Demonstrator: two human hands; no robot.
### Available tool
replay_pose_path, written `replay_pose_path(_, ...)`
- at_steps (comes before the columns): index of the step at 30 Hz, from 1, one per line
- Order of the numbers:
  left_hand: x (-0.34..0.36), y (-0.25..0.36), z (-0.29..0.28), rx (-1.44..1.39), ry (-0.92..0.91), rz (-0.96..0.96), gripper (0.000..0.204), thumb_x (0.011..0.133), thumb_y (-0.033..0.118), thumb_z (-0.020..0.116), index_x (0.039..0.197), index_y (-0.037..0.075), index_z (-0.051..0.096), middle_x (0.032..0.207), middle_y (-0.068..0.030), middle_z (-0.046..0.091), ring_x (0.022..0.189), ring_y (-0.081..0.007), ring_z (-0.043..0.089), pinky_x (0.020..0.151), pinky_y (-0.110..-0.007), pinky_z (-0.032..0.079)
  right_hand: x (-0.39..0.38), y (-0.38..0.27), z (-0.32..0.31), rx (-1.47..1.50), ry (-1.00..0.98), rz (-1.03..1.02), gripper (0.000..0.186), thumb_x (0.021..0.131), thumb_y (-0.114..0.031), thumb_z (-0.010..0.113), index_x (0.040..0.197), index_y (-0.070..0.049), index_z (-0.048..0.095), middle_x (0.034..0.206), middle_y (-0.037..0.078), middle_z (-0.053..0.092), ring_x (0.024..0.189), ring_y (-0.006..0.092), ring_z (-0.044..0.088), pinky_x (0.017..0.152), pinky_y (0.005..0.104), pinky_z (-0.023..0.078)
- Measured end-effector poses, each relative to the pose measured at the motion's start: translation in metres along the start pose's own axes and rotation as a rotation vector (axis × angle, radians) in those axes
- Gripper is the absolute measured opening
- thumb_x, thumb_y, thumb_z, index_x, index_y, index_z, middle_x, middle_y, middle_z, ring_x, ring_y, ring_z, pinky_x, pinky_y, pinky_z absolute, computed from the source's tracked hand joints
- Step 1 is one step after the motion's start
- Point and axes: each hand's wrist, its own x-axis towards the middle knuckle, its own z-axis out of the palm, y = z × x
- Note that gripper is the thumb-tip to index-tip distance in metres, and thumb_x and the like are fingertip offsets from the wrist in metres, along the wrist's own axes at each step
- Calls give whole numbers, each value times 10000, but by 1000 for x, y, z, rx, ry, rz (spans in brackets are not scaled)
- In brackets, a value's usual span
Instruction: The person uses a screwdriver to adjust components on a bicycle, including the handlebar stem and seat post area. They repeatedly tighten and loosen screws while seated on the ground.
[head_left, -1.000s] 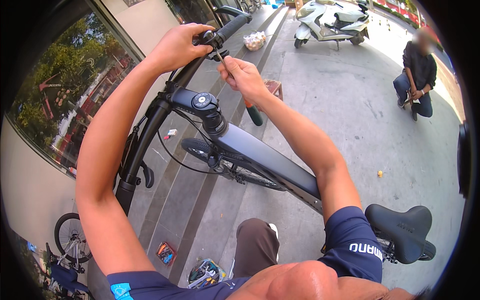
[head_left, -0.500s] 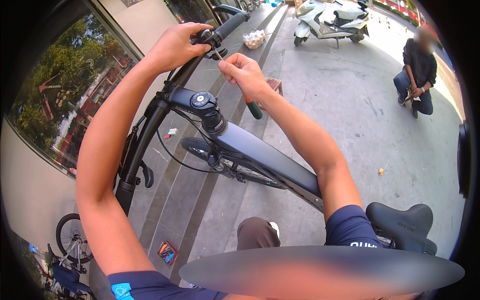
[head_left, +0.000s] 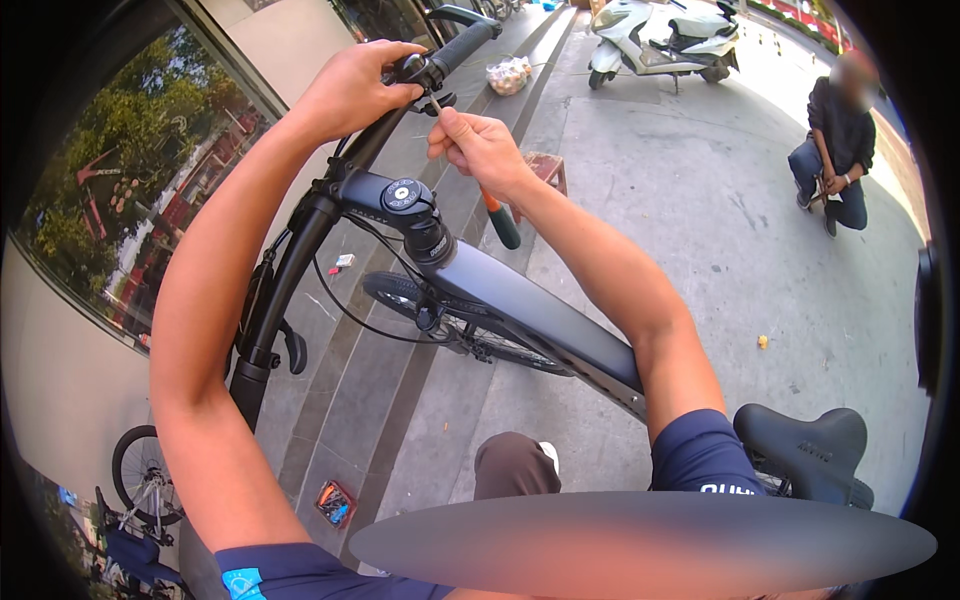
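The left hand is wrapped around the handlebar just inboard of the black rubber handle, its grip closed over the small clamp fitting that sits on the bar. The right hand comes in from the right and lies just below and beside that fitting, its fingers pinched together on a thin tool; the tool's tip points up and slightly left, toward the underside of the clamp. It looks like a hex key, though the shaft is too slim in this view to be sure.

The bar's long axis runs from the stem up and to the right, ending at the rubber handle. The tool stands roughly across that axis, so the right hand meets the bar from below while the left steadies it from above. An orange-and-green tool handle shows beneath the right wrist.

The dark bicycle frame slopes back toward the saddle. Farther off, a person crouches on the pavement near a white scooter.
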Motion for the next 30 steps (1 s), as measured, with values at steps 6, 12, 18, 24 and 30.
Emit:
replay_pose_path(6, -2, 0, 2, 76, 41, 58, 505, 882, 156, 769, 1367, 40, 687, 1164, -183, 743, 1012, -292, 734, 922, -386, 568, 0, -3, -2, -118, 119, -44, 322, 1032, -377, 737, 1016, -59, 690, 858, 2, 671, 655, 40, 476, 554, 204, 361)
replay_pose_path(12, -3, 0, 6, 80, 56, 58, 505, 887, 160, 754, 1375, 53, 681, 1129, -185, 728, 957, -316, 719, 885, -402, 561, 2, -1, -5, 58, 5, 26, 271, 1014, -321, 766, 1025, -83, 637, 818, -18, 626, 653, 45, 482, 568, 201, 373)
replay_pose_path(18, -5, 1, 6, 101, 56, 37, 526, 881, 171, 755, 1390, 63, 672, 1116, -185, 718, 923, -320, 705, 871, -407, 555, 2, 3, -1, -57, 87, -89, 299, 1068, -364, 686, 1002, -72, 674, 845, -7, 651, 649, 46, 477, 562, 204, 376)
replay_pose_path(24, -9, 10, 10, 194, 103, 85, 589, 857, 172, 764, 1425, 84, 635, 1162, -186, 719, 1006, -357, 714, 899, -432, 568, 5, 0, -4, 138, 5, 7, 253, 1025, -291, 755, 1012, -64, 646, 840, -5, 629, 667, 54, 501, 580, 210, 393)
replay_pose_path(30, -9, 25, 17, 351, 120, 65, 644, 829, 152, 746, 1455, 104, 601, 1176, -185, 719, 1043, -385, 710, 916, -454, 577, 5, 3, 0, -70, 91, -51, 344, 1089, -381, 647, 1016, -47, 687, 860, -1, 645, 661, 49, 479, 556, 211, 368)
